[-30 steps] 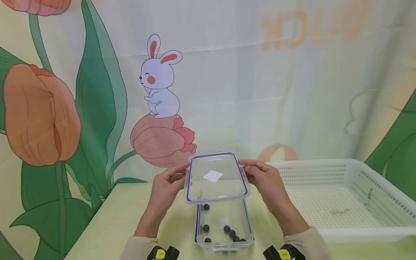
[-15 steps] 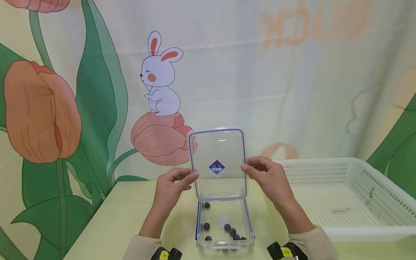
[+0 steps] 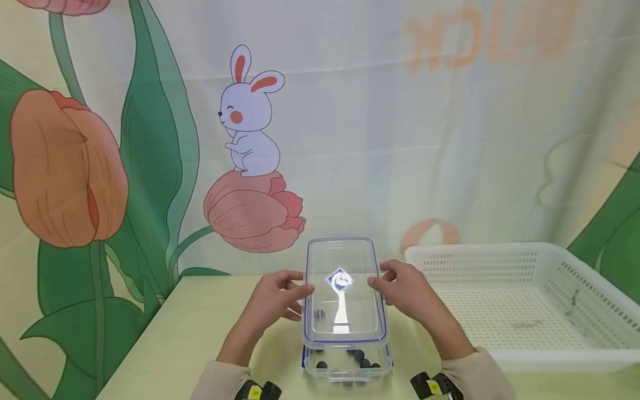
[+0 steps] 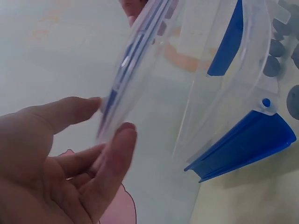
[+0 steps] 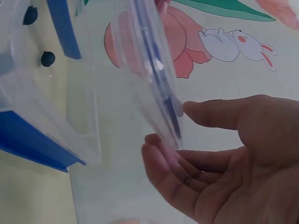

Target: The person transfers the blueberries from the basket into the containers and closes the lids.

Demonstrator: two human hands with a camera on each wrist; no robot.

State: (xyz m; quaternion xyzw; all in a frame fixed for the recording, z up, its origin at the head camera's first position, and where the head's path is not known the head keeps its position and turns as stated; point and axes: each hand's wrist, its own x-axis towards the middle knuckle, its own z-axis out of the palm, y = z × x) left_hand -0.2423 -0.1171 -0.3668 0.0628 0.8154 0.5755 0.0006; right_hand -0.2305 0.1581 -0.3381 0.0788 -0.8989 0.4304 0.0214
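A clear lid (image 3: 360,255) with a blue seal and a diamond label is held between both hands, tilted, over a clear plastic container (image 3: 325,375). My left hand (image 3: 272,300) pinches its left edge between thumb and fingers; my right hand (image 3: 407,286) pinches the right edge. Both wrist views show the lid apart from the container's rim. Inside the container lie several dark blueberries (image 3: 359,355), some seen through the lid. Blue locking flaps (image 4: 247,144) hang outward from the container's sides, another flap (image 5: 37,140) showing in the right wrist view.
A large white perforated basket (image 3: 500,358) stands on the right of the pale green table (image 3: 200,328). Behind the table hangs a curtain (image 3: 350,139) printed with tulips and a rabbit.
The lid was first tilted, then raised nearly upright with its label facing the other way up; now it has come down over the container. Both hands kept hold of it.
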